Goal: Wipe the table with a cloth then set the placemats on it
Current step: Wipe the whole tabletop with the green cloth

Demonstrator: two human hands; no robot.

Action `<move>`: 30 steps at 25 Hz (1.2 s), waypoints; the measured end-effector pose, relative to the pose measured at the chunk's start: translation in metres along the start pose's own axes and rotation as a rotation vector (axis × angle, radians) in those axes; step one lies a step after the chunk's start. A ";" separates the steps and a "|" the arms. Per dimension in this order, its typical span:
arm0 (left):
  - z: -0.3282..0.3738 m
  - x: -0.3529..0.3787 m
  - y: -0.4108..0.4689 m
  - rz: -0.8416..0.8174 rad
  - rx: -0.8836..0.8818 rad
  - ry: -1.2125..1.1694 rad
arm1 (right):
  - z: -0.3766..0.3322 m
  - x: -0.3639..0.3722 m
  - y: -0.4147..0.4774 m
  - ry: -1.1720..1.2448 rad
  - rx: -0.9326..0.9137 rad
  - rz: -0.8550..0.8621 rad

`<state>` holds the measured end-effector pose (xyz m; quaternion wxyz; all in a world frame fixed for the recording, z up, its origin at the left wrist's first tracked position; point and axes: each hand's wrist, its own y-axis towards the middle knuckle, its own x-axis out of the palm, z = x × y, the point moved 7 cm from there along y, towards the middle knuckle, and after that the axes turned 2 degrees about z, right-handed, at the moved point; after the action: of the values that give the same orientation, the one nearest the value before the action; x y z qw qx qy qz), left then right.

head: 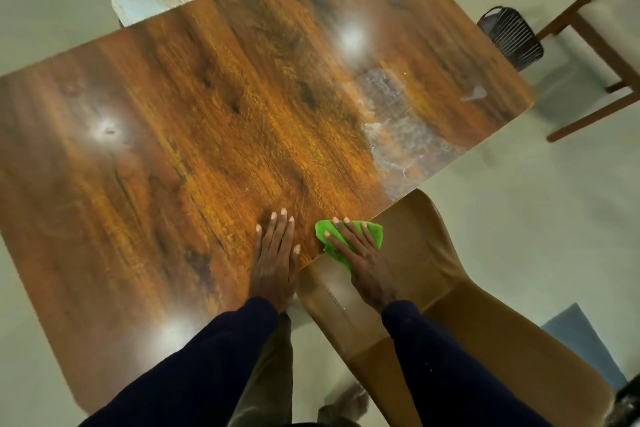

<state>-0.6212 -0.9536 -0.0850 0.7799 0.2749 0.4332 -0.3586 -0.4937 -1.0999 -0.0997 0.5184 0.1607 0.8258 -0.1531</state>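
Hands: left hand (277, 255) flat on table (180, 121), right hand (358, 253) pressing one cloth (372, 232).

One table (207, 114), one cloth (372, 232), two hands, three chairs.

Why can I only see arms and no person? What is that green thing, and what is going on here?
The camera sits on the person's head and looks down, so you see only their arms in dark sleeves. The left hand lies flat on the wooden table. The right hand presses a green cloth at the table's edge, wiping it. Farther off there is a pale, smeary patch on the wood. A tan chair stands beside the table. No placemats show yet.
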 end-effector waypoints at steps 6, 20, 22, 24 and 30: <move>0.064 -0.023 -0.081 -0.030 0.080 0.151 | 0.008 -0.057 -0.075 0.047 -0.027 0.129; 0.295 -0.053 -0.179 0.125 0.130 0.159 | 0.063 -0.232 -0.271 0.166 -0.025 0.273; 0.312 -0.047 -0.171 0.123 0.166 0.152 | 0.076 -0.242 -0.284 0.189 0.031 0.292; 0.329 -0.041 -0.166 0.117 0.177 0.136 | 0.088 -0.249 -0.296 0.230 0.078 0.311; 0.376 -0.013 -0.140 0.147 0.134 0.140 | 0.148 -0.268 -0.300 0.285 0.076 0.299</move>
<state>-0.5583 -1.3103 0.0879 0.7517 0.3819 0.4403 -0.3088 -0.3918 -1.4613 0.1076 0.4069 0.3210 0.8513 -0.0814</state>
